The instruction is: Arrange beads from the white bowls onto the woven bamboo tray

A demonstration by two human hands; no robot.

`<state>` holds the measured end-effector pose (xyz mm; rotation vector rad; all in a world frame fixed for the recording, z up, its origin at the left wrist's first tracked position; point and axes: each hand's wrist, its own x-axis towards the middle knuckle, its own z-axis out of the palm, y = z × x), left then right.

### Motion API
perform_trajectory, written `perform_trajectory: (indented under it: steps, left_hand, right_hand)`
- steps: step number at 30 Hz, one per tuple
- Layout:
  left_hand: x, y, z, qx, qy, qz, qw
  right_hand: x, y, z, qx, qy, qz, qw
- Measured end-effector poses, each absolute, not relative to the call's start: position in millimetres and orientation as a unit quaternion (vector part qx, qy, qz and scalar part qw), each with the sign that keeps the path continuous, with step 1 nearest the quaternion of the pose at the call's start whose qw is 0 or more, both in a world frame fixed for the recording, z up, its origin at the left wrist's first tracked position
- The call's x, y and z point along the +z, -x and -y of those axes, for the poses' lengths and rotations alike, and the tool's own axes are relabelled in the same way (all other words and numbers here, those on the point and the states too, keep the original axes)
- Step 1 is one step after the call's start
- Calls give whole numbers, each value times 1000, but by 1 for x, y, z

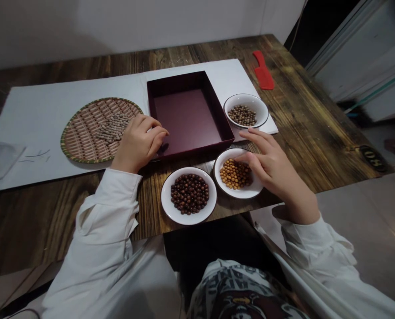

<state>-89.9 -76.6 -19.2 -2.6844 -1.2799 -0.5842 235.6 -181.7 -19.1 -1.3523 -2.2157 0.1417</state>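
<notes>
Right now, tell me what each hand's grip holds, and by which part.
The left hand and right hand show no held thing; something tiny inside either cannot be ruled out.

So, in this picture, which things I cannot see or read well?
Head view only:
- Left hand: its fingers hide whether it holds anything.
- Tray: the left hand covers part of its rim.
- Bowl of orange beads: the right hand covers part of it.
- Tag on the table edge: too small and blurred to read.
</notes>
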Motion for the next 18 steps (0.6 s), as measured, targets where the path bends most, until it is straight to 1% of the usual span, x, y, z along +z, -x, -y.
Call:
perform_trajectory:
  steps: [4,9,18]
  left_hand:
    - [-19,89,77,-192,881,430,40]
    - [-19,90,77,-190,885,423,51]
    - [-19,90,77,-193,884,423,44]
  right_hand:
    - [-18,-234,183,57,498,824,264]
    - [-18,-233,184,58,493,831,251]
    - [-18,-235,184,63,493,828,260]
